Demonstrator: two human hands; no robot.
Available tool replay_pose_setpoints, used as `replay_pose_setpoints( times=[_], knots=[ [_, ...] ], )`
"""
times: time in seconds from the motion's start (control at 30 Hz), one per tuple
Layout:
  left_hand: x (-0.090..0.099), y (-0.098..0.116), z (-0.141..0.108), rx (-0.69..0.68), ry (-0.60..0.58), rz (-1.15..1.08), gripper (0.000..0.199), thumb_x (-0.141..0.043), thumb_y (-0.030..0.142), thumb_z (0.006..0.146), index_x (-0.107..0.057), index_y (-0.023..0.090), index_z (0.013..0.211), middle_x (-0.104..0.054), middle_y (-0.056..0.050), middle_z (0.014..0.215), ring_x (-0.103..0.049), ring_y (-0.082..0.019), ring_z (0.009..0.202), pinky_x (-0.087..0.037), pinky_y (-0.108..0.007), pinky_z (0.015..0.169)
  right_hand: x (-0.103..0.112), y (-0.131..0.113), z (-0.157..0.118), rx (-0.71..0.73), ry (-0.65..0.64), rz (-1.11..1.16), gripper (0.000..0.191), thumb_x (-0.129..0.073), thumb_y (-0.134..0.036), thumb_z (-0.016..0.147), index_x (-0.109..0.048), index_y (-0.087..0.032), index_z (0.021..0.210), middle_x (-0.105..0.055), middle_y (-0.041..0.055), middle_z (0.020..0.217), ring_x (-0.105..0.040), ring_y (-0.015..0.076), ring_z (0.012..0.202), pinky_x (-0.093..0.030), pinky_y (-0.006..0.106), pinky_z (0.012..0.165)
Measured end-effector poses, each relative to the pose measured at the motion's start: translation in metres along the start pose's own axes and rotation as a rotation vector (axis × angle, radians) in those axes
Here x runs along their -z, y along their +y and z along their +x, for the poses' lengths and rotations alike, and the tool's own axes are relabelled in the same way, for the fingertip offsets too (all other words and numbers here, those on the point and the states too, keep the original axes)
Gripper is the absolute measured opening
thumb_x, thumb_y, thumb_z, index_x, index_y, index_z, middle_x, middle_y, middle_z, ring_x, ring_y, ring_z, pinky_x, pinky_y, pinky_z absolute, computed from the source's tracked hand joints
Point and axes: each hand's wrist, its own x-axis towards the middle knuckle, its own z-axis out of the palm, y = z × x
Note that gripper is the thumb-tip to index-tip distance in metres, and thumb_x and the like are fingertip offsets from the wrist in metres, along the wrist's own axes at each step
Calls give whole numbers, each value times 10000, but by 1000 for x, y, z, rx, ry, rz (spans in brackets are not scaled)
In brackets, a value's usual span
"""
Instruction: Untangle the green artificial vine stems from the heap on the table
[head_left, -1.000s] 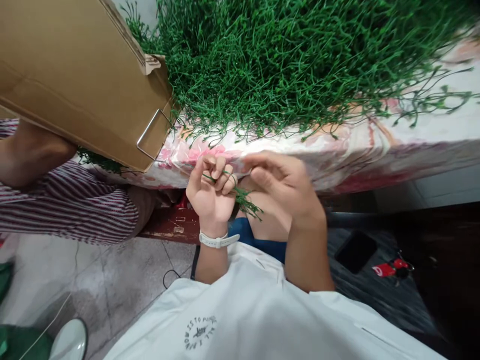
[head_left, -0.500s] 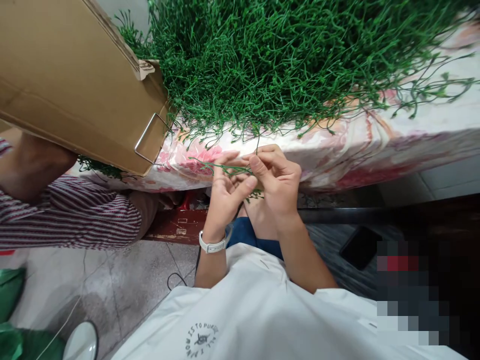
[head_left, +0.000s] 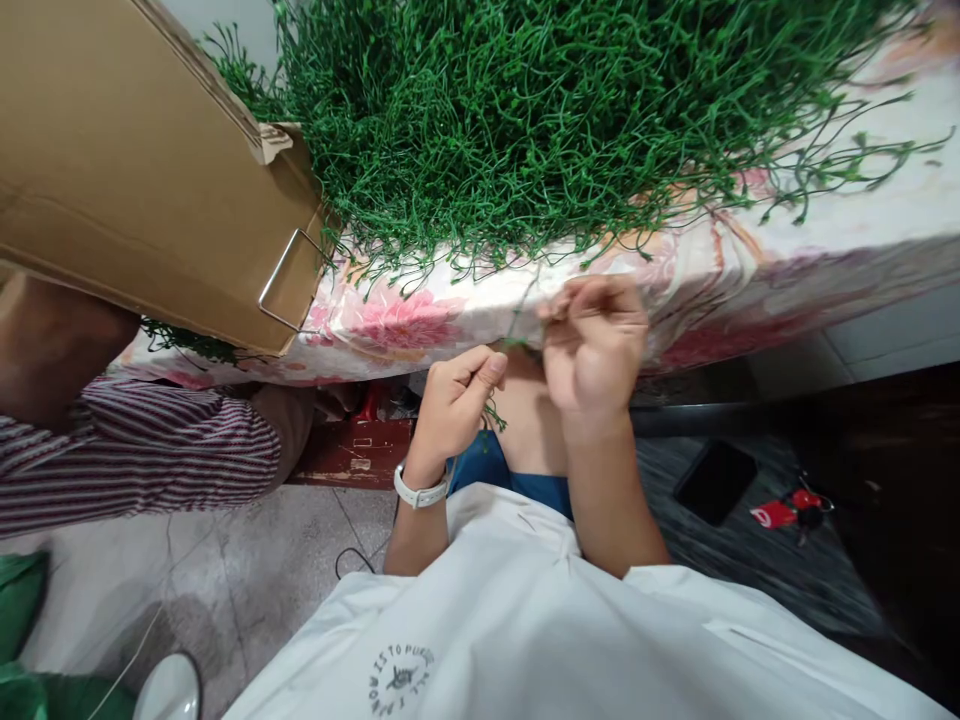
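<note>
My left hand [head_left: 459, 408] is closed over my lap, thumb pressed to the curled fingers. It grips a small bunch of artificial green sprigs [head_left: 492, 416], whose tips poke out below the thumb. To its right and a little higher, my right hand [head_left: 595, 345] is curled in a pinch and smeared by motion. A thin blurred green stem [head_left: 516, 330] shows between the two hands and appears to run to the right fingertips; its end is hidden. Just beyond, a large heap of the same green sprigs [head_left: 510, 130] lies on the floral tablecloth [head_left: 480, 305].
A cardboard box [head_left: 165, 200] with a metal wire handle [head_left: 281, 280] stands at the left. Beside it is another person's arm [head_left: 60, 340] and striped clothing [head_left: 165, 435]. A black phone [head_left: 716, 482] and red-tagged keys [head_left: 787, 510] lie on the dark bench at right.
My hands have moved apart; the right has swung right and turned, the left has closed and dropped slightly. The bunch that lay across the left fingers is now mostly hidden in the fist.
</note>
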Motion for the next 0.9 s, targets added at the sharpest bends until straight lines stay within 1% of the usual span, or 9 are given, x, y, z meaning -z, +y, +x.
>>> replay_pose_setpoints(
  times=[0.17, 0.37, 0.43, 0.57, 0.73, 0.77, 0.8, 0.83, 0.9],
  knots=[
    [23, -11, -1, 6, 295, -223, 452, -664, 542, 964, -620, 172, 707, -321, 68, 525, -216, -63, 457, -136, -248, 467, 19, -26, 19, 160, 287, 3, 311, -865, -431, 795, -603, -266, 768, -593, -3, 786, -481, 117, 585, -441, 284, 566],
    [9, -9, 7, -4, 292, -283, 411, -710, 538, 936, -678, 165, 767, -372, 66, 528, -270, -50, 448, -192, -217, 453, 0, -30, 4, 18, 57, 53, 286, -915, -463, 744, -713, -286, 846, -590, -33, 653, -520, 124, 542, -465, 281, 533],
    [2, -8, 7, -3, 284, -287, 393, -702, 516, 949, -686, 162, 781, -379, 64, 533, -289, -49, 454, -209, -214, 457, 3, -32, 1, -21, -105, -17, 262, -927, -429, 733, -728, -273, 802, -649, -26, 657, -572, 128, 543, -488, 273, 521],
    [3, -11, 5, 5, 264, -272, 417, -717, 542, 929, -690, 156, 773, -423, 52, 546, -322, -49, 461, -236, -215, 462, 19, -53, 4, -88, -713, -209, 60, -859, -207, 815, -819, -227, 854, -778, 33, 799, -722, 149, 698, -546, 237, 588],
    [12, -8, 5, 3, 301, -282, 417, -733, 543, 916, -691, 156, 767, -426, 54, 546, -341, -49, 466, -249, -212, 470, 16, -76, 23, -24, -1447, -233, 253, -661, -62, 927, -839, -222, 1009, -815, 62, 878, -770, 148, 775, -578, 221, 673],
    [12, -7, 5, 5, 296, -283, 417, -734, 542, 915, -690, 156, 763, -428, 54, 545, -343, -50, 466, -250, -212, 471, 11, -76, 27, -19, -1511, -193, 281, -649, -50, 928, -839, -232, 1025, -815, 59, 884, -770, 153, 784, -585, 232, 685],
    [12, -6, 5, 7, 289, -286, 420, -735, 544, 914, -689, 157, 758, -432, 54, 543, -347, -51, 466, -254, -212, 471, 5, -75, 31, 3, -1441, -123, 281, -660, -62, 929, -838, -257, 1027, -811, 46, 877, -762, 152, 779, -586, 240, 684],
    [12, -5, 5, 8, 280, -291, 423, -737, 547, 911, -688, 157, 753, -438, 52, 542, -352, -52, 467, -259, -212, 471, -1, -73, 35, 21, -1248, -40, 246, -686, -116, 939, -834, -290, 1031, -808, 31, 882, -751, 148, 774, -584, 246, 684],
    [11, -3, 5, 7, 261, -311, 431, -742, 559, 902, -693, 158, 754, -449, 50, 536, -362, -54, 470, -269, -211, 470, -12, -65, 40, 26, -706, 65, 180, -762, -306, 929, -802, -359, 1095, -810, 12, 981, -730, 139, 785, -580, 257, 693]
  ],
)
